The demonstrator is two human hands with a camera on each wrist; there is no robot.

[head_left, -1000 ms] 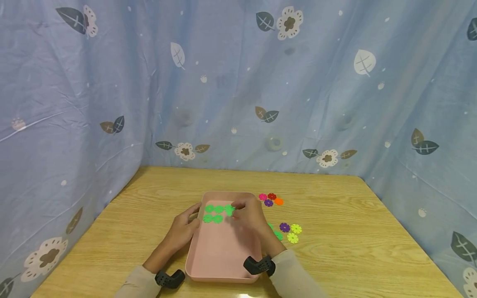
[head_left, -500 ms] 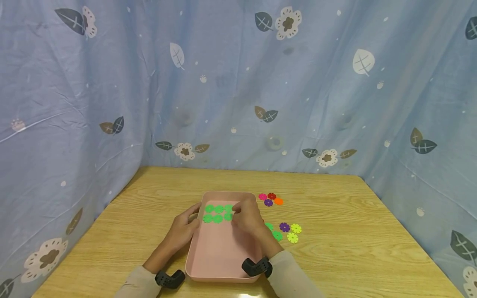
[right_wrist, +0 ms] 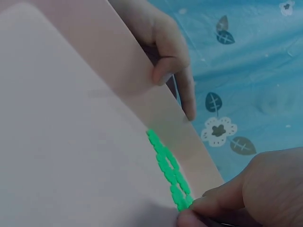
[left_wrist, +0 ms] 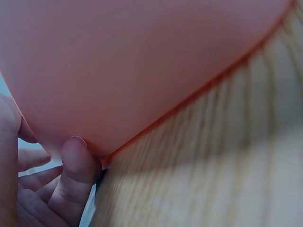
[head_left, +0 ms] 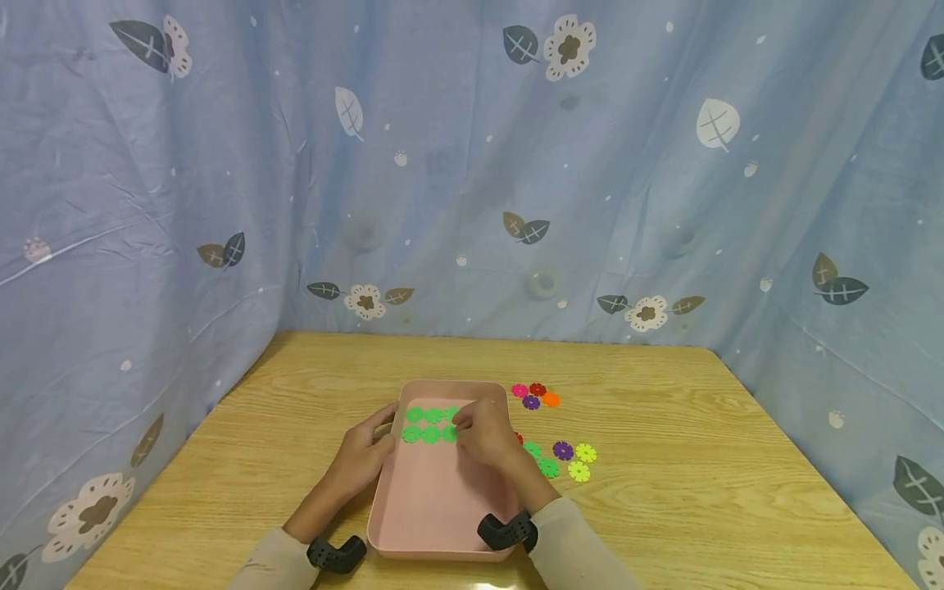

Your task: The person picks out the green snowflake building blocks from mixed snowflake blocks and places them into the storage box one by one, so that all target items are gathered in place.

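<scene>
A pink rectangular tray (head_left: 442, 508) lies on the table, with green snowflake discs (head_left: 431, 434) in two rows of three near its far end. My left hand (head_left: 363, 456) grips the tray's left side, thumb and fingers at the wall; the left wrist view shows the thumb (left_wrist: 78, 161) against the pink surface. Inside the tray my right hand (head_left: 488, 434) has its thumb and forefinger together at the rightmost green snowflake disc (right_wrist: 181, 201), pinching its edge. The fingers partly cover the right end of the rows.
Right of the tray on the wooden table (head_left: 664, 426) lie pink, red, purple and orange discs, among them an orange disc (head_left: 551, 400). Nearer are a purple disc (head_left: 564, 451), yellow discs (head_left: 579, 472) and green discs (head_left: 548, 467). A patterned curtain (head_left: 442, 164) surrounds the table.
The green disc my right hand held has come down flat at the right end of the nearer row. The right hand has shifted slightly; the left hand keeps its place.
</scene>
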